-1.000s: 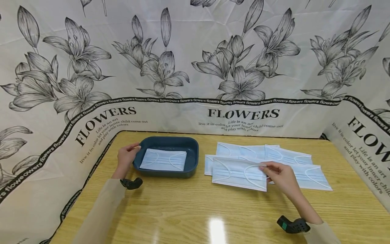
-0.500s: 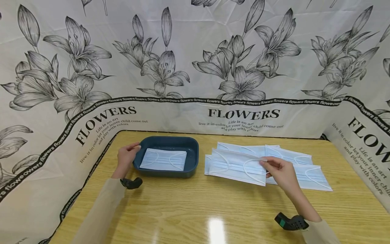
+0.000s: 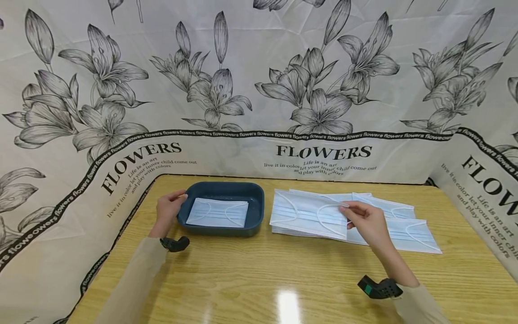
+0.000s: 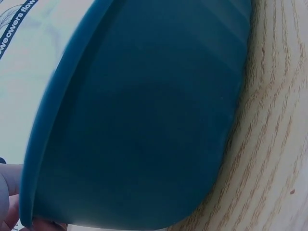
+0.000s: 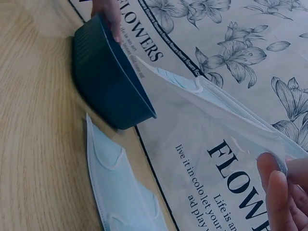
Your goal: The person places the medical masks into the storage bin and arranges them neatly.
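Observation:
My right hand point(image 3: 368, 220) pinches the right edge of a light blue face mask point(image 3: 307, 213) with white ear loops. In the right wrist view, thumb and fingers hold the corner of this mask point(image 5: 216, 98) above the table. Behind and below it lie several more masks point(image 3: 413, 234), partly covered by it. At the left, my left hand point(image 3: 167, 209) grips the left rim of a dark blue plastic basin point(image 3: 256, 204). One mask point(image 3: 217, 213) lies flat inside the basin. The basin's outer wall point(image 4: 139, 110) fills most of the left wrist view, with fingertips at its rim.
The wooden table point(image 3: 226, 279) ends at a white cloth point(image 3: 226, 157) with flower prints and lettering, hanging along the back and sides. A black camera strap sits on each wrist.
My right hand has lifted the mask and moved it up and slightly left, over the other masks. The left hand and the basin have stayed in place.

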